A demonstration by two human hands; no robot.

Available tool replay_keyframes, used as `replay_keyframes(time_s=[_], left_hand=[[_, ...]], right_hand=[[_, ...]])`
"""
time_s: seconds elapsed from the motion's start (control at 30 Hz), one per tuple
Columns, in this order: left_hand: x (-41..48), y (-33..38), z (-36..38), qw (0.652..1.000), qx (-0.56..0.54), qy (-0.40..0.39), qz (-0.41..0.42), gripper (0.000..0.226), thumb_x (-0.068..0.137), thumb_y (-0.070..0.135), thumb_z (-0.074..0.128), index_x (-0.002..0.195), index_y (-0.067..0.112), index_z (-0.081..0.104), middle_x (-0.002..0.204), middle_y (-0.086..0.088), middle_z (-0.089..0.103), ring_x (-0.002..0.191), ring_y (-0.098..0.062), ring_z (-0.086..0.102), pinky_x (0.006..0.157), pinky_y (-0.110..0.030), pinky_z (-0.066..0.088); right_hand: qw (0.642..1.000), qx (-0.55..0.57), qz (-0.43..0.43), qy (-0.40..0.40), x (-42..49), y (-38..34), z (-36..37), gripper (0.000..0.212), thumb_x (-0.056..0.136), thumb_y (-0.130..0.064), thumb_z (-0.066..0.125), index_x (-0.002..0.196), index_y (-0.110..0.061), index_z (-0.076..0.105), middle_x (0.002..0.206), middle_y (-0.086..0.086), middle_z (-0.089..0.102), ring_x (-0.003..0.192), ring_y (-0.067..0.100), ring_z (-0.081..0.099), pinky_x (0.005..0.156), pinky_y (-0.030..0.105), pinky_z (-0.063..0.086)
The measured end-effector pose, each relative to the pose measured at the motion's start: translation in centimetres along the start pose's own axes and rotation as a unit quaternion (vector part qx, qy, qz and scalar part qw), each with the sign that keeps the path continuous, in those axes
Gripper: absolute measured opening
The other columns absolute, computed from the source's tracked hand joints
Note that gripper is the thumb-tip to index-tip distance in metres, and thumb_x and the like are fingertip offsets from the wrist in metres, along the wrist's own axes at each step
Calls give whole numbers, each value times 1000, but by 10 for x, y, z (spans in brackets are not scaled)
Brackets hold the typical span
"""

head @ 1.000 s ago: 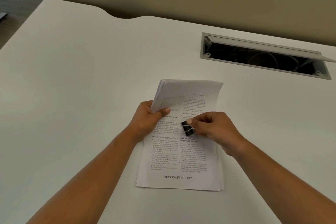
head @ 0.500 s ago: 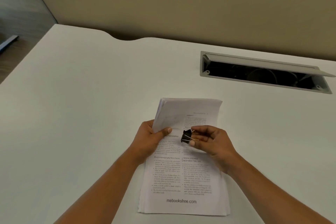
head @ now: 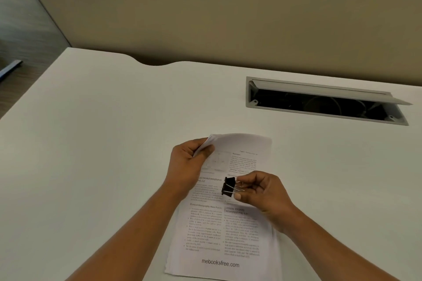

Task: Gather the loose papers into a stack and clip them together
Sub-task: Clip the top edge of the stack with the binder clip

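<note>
Paper stack (head: 228,223) lies on the white desk (head: 102,143), near edge flat, far-left corner lifted, prob. so the clip can be slid over it. That corner is pinched by the left hand (head: 185,164), thumb on top, fingers curled under. Binder clip (head: 228,186) is held over mid-page by the right hand (head: 260,191); wire handles are squeezed btwn thumb and fingertips, jaws aimed left, seemingly parted. Clip not yet on the sheets. Open cable tray (head: 324,102) sits well apart, far right.

Matt paper stack (head: 226,230); black clip (head: 228,186), wire handles; smooth desk (head: 109,134).
</note>
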State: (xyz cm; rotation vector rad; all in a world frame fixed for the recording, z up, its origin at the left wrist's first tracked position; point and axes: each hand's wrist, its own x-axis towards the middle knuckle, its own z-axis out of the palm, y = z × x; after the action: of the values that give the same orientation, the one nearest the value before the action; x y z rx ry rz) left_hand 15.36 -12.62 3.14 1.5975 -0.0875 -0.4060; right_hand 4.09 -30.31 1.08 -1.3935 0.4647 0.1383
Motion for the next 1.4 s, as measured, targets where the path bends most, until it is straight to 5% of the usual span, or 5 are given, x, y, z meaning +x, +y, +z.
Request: replay_keyframes(time_s=[0.3, 0.5, 0.67, 0.9, 1.4], left_hand=[[-6, 3, -5, 999, 11, 9, 39, 33, 96, 3, 63, 95, 32, 79, 85, 16, 81, 82, -8, 77, 71, -25, 63], [-9, 6, -4, 999, 23, -1, 38, 36, 98, 5, 61, 98, 37, 78, 91, 19, 81, 85, -5, 76, 68, -20, 59], [-11, 10, -4, 999, 27, -4, 36, 37, 98, 4, 60, 100, 36, 79, 99, 19, 80, 86, -3, 75, 64, -17, 56], [-11, 12, -3, 998, 46, -7, 38, 45, 99, 5, 59, 97, 46, 78, 99, 18, 80, 87, -11, 76, 67, -29, 59], [-12, 10, -3, 998, 50, 7, 45, 31, 98, 13, 64, 98, 40, 78, 89, 8, 82, 81, -22, 77, 70, -43, 63]], right_hand=[[920, -342, -187, 41, 10, -78, -8, 34, 60, -10, 91, 75, -32, 69, 82, -9, 73, 80, 4, 69, 77, 8, 50], [806, -511, -296, 33, 28, -129, -10, 20, 68, -14, 87, 86, -14, 77, 85, 0, 74, 79, 15, 68, 72, 22, 52], [747, -584, -317, -14, 41, -138, -5, 19, 69, -13, 87, 86, -10, 78, 83, 3, 75, 74, 20, 67, 65, 11, 37], [733, -605, -308, -43, 52, -149, 4, 19, 71, -14, 85, 89, -11, 78, 76, -11, 61, 66, -2, 49, 64, 6, 29], [789, -571, -208, -89, 45, -145, 5, 57, 64, -33, 89, 115, -30, 63, 114, -13, 57, 103, 5, 55, 89, 21, 48]])
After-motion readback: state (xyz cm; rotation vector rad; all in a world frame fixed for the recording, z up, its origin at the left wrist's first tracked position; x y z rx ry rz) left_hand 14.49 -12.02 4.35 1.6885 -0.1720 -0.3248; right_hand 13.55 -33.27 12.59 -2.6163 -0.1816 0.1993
